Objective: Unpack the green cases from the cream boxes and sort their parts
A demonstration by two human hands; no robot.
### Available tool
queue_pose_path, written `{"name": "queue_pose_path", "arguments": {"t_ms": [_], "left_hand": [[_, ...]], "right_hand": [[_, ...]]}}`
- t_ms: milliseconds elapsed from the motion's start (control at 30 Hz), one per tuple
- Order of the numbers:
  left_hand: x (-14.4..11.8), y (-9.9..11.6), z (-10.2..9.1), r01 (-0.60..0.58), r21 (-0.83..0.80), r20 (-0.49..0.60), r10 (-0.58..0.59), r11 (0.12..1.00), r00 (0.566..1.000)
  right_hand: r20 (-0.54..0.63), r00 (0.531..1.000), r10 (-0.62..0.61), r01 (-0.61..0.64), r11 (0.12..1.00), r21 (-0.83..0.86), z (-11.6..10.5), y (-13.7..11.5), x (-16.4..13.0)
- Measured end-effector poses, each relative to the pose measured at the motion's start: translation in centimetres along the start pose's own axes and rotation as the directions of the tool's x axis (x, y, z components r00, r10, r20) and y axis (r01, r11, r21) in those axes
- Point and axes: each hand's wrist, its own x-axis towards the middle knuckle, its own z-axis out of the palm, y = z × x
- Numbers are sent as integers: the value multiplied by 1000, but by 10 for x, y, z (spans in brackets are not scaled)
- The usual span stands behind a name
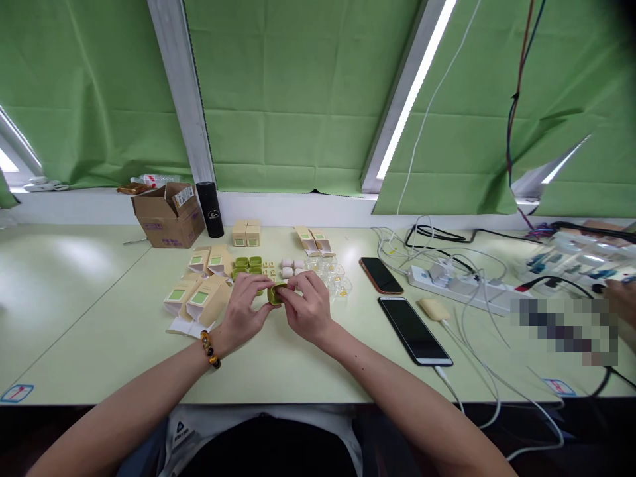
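Note:
My left hand grips a small olive-green square container by its side, low over the table. My right hand is closed at its other side, with finger and thumb at the rim and partly inside the opening. Whether those fingertips also hold something small is hidden. Just behind the hands sit several matching green containers, tiny yellowish pieces and white cylindrical pieces. Clear plastic cups with yellow marks stand right of them. Opened cream cartons lie beside my left hand.
Two closed cartons, a cardboard box and a black cylinder stand at the back. Two phones, a power strip and tangled cables occupy the right. Another person's hand is at the far right edge.

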Motion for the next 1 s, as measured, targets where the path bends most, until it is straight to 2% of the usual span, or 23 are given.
{"name": "queue_pose_path", "arguments": {"t_ms": [267, 567, 700, 833, 1000], "left_hand": [[-1, 1, 0, -11, 24, -18, 11, 1000, 1000], [2, 3, 1, 58, -6, -38, -58, 998, 998], [3, 4, 0, 91, -10, -45, -91, 996, 995], [3, 4, 0, 97, -21, -54, -98, 995, 994], [3, 4, 0, 96, -34, -59, -98, 995, 993]], "right_hand": [[-33, 999, -31, 32, 999, 23, 4, 1, -1], [-61, 993, -105, 106, 994, 25, 4, 5, -6], [-37, 994, -104, 105, 994, 25, 4, 6, -8], [-54, 988, -148, 147, 989, -17, 4, 7, -8], [-71, 984, -164, 165, 986, 8, 4, 8, -8]]}}
